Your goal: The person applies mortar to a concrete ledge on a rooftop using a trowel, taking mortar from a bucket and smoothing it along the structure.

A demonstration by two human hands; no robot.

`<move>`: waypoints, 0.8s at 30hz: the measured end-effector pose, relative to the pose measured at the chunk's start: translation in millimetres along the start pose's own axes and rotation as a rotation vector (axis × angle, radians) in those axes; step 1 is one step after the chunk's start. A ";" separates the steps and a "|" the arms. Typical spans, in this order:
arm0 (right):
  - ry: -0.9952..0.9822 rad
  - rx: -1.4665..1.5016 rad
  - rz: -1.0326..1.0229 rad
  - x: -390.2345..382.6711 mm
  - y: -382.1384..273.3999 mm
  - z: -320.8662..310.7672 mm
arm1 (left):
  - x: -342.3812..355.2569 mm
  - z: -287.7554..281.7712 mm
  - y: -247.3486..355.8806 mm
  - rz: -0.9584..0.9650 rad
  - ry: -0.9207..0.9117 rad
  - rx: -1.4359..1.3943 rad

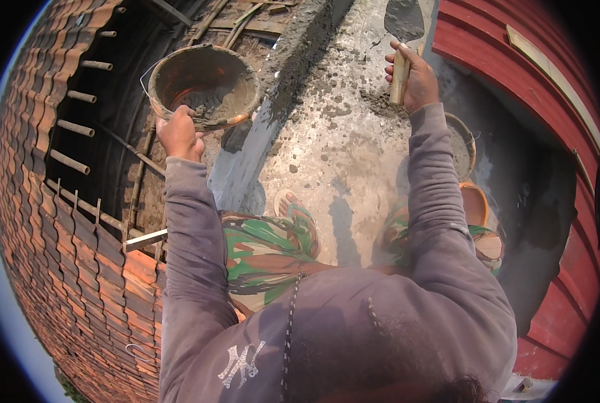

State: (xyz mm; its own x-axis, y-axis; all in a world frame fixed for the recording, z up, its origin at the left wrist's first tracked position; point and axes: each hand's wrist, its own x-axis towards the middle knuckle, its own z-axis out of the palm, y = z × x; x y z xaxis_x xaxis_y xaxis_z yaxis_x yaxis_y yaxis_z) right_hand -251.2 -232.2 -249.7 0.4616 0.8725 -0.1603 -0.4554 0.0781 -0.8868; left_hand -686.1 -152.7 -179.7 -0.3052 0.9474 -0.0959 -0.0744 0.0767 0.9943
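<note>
Presumably heavy bucket (179,70) of mortar (216,104): left hand (181,136) grips rim (229,122), sound hold. Trowel (405,21), likely light, stiff: right hand (422,82) closes fingers round wooden handle (399,84).

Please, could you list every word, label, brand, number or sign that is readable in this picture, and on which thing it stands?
White emblem of interlocking letters, on the mauve-grey sweatshirt: described by shape only, not quoted.
Mortar bucket on the left: no readable text.
Trowel: no readable text.
I see no other writing.
</note>
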 end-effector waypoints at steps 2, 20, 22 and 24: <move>0.243 -0.065 -0.156 28.3 18.9 -0.7 | -2.5 -10.5 3.1 0.001 0.027 0.023; -0.230 -0.549 0.073 -28.4 85.5 44.8 | -15.7 38.1 -7.8 0.387 -0.199 0.100; -0.464 -0.866 0.041 -53.0 4.8 73.7 | -11.8 29.9 -14.8 0.326 -0.180 0.192; -0.635 -1.173 -0.139 -46.4 -18.6 78.9 | -18.9 39.1 -14.0 0.356 -0.274 0.255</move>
State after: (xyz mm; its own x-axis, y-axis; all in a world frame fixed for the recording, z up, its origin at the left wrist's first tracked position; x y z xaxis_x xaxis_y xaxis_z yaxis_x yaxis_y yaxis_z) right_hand -324.3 -236.1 -191.6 -0.1260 0.9875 -0.0952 0.6308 0.0057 -0.7759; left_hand -642.2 -159.6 -189.9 -0.0076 0.9727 0.2321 0.2326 -0.2240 0.9464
